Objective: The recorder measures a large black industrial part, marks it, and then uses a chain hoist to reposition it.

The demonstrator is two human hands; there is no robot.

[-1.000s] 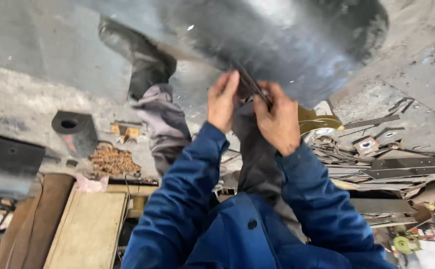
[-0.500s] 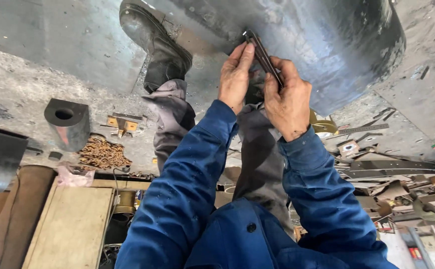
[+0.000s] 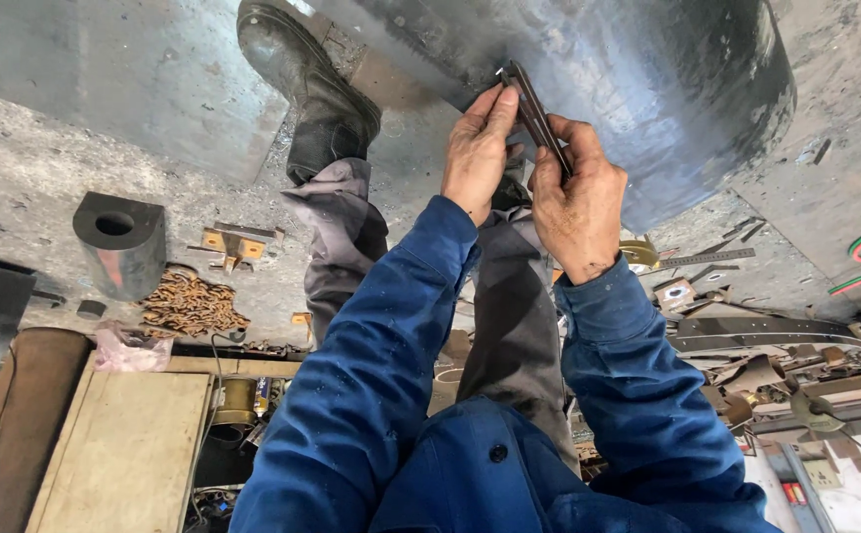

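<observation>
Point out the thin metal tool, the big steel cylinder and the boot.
thin metal tool (image 3: 532,107), head view, mid-blade.
big steel cylinder (image 3: 667,89), head view, curved wall.
boot (image 3: 317,84), head view, upper.

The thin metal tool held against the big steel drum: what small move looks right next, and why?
Probably press the thin metal tool flat against the drum and steady it. The right hand grips its lower end and the left hand pinches near its tip at the drum's rim, but it lies slanted across the curved wall, so it does not look settled yet.
</observation>
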